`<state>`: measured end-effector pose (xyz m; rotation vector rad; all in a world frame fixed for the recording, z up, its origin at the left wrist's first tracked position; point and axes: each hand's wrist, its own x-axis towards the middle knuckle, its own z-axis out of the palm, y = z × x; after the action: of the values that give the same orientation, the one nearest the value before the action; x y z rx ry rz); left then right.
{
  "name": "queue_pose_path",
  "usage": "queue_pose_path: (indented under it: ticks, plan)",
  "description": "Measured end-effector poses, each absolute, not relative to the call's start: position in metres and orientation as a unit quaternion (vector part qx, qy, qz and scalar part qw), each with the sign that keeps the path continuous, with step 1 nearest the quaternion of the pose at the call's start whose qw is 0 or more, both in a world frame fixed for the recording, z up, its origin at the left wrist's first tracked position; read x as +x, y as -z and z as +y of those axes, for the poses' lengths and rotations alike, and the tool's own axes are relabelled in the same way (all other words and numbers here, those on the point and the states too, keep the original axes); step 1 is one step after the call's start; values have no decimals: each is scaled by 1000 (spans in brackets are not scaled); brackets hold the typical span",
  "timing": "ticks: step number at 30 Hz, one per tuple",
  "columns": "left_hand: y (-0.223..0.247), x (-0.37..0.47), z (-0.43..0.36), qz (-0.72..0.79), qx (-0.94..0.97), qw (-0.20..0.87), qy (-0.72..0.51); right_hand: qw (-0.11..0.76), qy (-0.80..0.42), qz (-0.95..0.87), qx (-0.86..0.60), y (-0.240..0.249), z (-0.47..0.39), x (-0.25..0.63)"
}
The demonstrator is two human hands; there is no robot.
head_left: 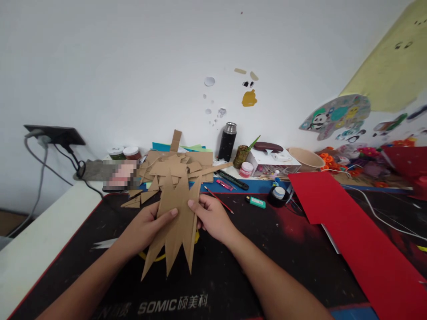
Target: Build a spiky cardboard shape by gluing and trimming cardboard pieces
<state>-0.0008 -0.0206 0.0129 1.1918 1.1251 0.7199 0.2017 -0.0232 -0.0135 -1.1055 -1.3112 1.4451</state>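
Note:
A brown cardboard piece (176,213) with long pointed tips at its upper and lower ends is held above the black mat (267,275). My left hand (145,224) grips its left edge, thumb lying across the front. On the right edge my right hand (211,215) pinches it, thumb on the front and fingers curled behind. Under the cardboard, something yellow (156,257) shows in part, its handle-like curve mostly hidden. White pointed blades (105,243) lie beside my left forearm.
Cardboard scraps (173,164) are heaped behind my hands. Nearby lie a cutter (233,180), a red pencil (220,200) and a green lighter (256,202). A black flask (227,142) stands by the wall. Red sheets (353,235) cover the right side.

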Motion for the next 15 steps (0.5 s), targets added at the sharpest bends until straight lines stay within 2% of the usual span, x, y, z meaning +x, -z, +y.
queue_pose_path:
  ticks: [15]
  plan:
    - [-20,-1,-20,489,531,624,-298,437,-608,-503,-431,15,-22,203]
